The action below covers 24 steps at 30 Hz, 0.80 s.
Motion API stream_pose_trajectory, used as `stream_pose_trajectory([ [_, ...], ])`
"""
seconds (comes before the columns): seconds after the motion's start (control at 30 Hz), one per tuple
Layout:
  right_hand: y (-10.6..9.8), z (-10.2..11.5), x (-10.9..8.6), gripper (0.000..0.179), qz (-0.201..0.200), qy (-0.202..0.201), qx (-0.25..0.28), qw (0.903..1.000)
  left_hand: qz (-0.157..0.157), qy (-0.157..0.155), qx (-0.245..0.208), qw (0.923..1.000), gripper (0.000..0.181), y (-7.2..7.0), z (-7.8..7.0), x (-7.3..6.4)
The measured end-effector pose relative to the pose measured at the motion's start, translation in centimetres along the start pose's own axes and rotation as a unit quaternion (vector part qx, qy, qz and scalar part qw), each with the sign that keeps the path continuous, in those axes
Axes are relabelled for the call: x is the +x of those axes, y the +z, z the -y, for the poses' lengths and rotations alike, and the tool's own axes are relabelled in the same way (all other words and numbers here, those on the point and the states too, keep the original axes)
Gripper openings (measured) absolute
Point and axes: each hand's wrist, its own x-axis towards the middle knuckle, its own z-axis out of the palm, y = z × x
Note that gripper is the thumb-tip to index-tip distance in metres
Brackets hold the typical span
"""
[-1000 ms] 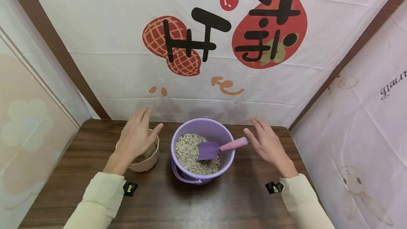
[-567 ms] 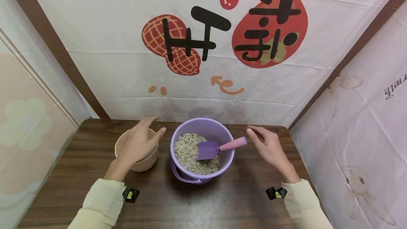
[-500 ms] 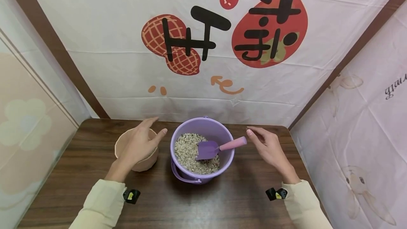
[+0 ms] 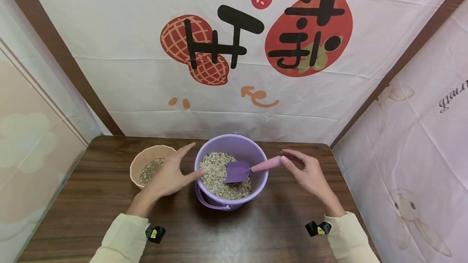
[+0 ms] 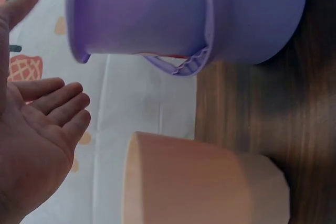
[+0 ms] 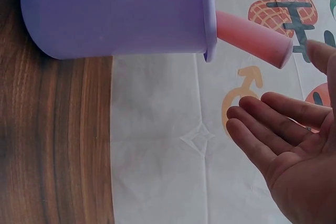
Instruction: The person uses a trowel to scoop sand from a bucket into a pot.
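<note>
A purple bucket (image 4: 234,143) holds pale gravel (image 4: 213,173). On the gravel lies a small trowel with a purple blade (image 4: 237,172), its pink handle (image 4: 266,164) jutting past the right rim. My right hand (image 4: 308,173) is just right of the handle's end, fingers spread and relaxed, and the right wrist view shows a gap to the handle (image 6: 254,39). Between the bucket and a peach-coloured pot (image 4: 137,165) with some gravel at its bottom is my left hand (image 4: 170,177), fingers extended and holding nothing. Its thumb overlaps the bucket's left rim in the head view.
The bucket's purple carrying handle (image 4: 212,205) hangs down at its front left. Everything stands on a dark wood table (image 4: 241,234). Behind it hangs a white printed cloth (image 4: 146,92), close to the table's back edge, with more cloth on both sides.
My left hand has moved right and toward me, from over the pot to the bucket's left side, uncovering the pot. My right hand has come down and slightly closer to the trowel handle.
</note>
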Motion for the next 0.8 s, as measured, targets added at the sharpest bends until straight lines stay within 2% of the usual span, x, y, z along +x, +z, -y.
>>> stream_pose_trajectory([
  [0.07,0.0,0.0,-0.1,0.037,0.004,-0.005,0.005,1.0000,0.008,0.015,-0.001,0.9999,0.105,0.5,0.1,-0.1],
  [0.37,0.1,0.0,0.1,0.050,0.017,-0.013,0.004,0.9998,0.036,0.035,-0.034,0.9982,0.145,1.8,0.2,-0.3],
  [0.53,0.2,0.1,0.4,0.060,0.036,-0.025,-0.003,0.9990,0.042,0.049,-0.067,0.9956,0.149,2.1,0.2,-0.1],
  [0.8,0.5,0.2,1.2,0.073,0.073,-0.026,-0.020,0.9968,0.044,0.051,-0.073,0.9950,0.149,2.3,0.2,0.0],
])
